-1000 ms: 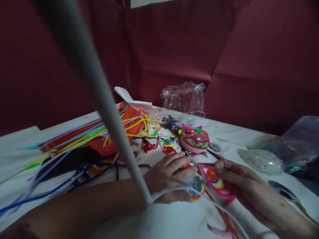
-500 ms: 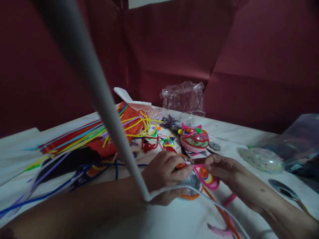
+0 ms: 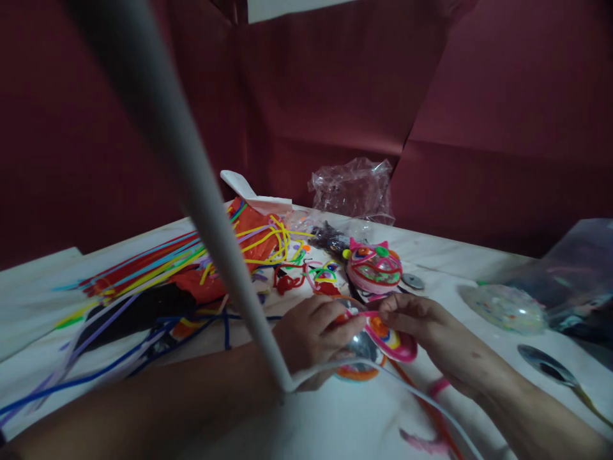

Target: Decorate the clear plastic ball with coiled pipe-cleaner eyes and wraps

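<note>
One clear orange-rimmed ball point(image 3: 364, 346), five o'clock in view, is clamped in the left hand's point(image 3: 309, 332) fingers, best braced steady; the right hand's point(image 3: 433, 329) fingers pinch a pink-edged eye piece point(image 3: 402, 347), three-o'clock side.

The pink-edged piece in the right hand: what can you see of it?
The pink-edged piece is rounded and looks fuzzy, like coiled craft stems, with white, yellow and blue bands and an orange centre. It is tilted, pinched by the right hand, beside the clear ball in the left hand. I cannot tell whether it is attached.
</note>
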The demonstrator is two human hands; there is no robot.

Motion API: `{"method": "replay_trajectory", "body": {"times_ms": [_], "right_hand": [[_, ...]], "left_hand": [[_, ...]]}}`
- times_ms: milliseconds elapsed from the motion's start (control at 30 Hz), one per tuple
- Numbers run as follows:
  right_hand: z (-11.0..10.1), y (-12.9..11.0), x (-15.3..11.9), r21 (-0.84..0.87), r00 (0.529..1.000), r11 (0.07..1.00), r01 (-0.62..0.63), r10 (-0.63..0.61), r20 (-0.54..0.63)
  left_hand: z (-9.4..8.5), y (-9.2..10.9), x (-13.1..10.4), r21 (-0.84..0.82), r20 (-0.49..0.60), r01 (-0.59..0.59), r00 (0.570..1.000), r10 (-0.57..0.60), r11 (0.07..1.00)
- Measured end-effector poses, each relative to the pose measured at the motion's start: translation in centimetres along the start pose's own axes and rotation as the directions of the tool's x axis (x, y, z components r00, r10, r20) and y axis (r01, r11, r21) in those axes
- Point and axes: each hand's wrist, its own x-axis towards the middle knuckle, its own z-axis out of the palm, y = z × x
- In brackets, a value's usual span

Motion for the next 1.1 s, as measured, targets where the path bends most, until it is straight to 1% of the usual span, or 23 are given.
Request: {"method": "replay_trajectory", "body": {"times_ms": [133, 233, 300, 467, 567, 667, 900, 1033, 1100], "right_hand": [[0.8, 0.4, 0.0, 0.021, 0.999, 0.999, 0.025, -0.024, -0.044], [1.3, 0.9, 0.0, 0.022, 0.995, 0.999, 0.043, -0.041, -0.094], [1.4, 1.1, -0.1, 0.008, 0.994, 0.999, 0.047, -0.046, -0.101], [1.0, 0.9, -0.2, -0.031, 0.997, 0.998, 0.060, -0.062, -0.053], [0.6, 0.6, -0.1, -0.051, 0.997, 0.996, 0.077, -0.077, -0.004], [0.1, 0.4, 0.0, -0.074, 0.995, 0.993, 0.093, -0.090, 0.052], [-0.6, 0.3, 0.5, -0.098, 0.985, 0.986, 0.131, -0.119, 0.125], [-0.7, 0.6, 0.7, -0.117, 0.984, 0.983, 0.143, -0.129, 0.119], [-0.5, 0.8, 0.9, -0.127, 0.985, 0.980, 0.151, -0.139, 0.103]], "left_hand": [[-0.2, 0.2, -0.4, 0.007, 0.044, 0.018, 0.999, -0.019, 1.000], [-0.2, 0.3, -0.4, 0.019, 0.027, 0.024, 0.999, -0.024, 1.000], [-0.3, 0.3, -0.4, 0.021, 0.013, 0.020, 1.000, -0.020, 1.000], [-0.6, 0.5, -0.2, 0.034, 0.058, 0.032, 0.998, -0.034, 0.999], [-0.8, 0.6, -0.2, 0.028, 0.099, 0.034, 0.994, -0.037, 0.999], [-0.8, 0.6, -0.3, 0.005, 0.116, 0.050, 0.992, -0.050, 0.999], [-0.4, 0.7, -0.3, 0.003, 0.063, 0.040, 0.997, -0.040, 0.999], [-0.4, 0.6, -0.3, -0.004, 0.090, 0.051, 0.995, -0.050, 0.999], [-0.6, 0.7, -0.3, 0.004, 0.083, 0.048, 0.995, -0.048, 0.999]]}}
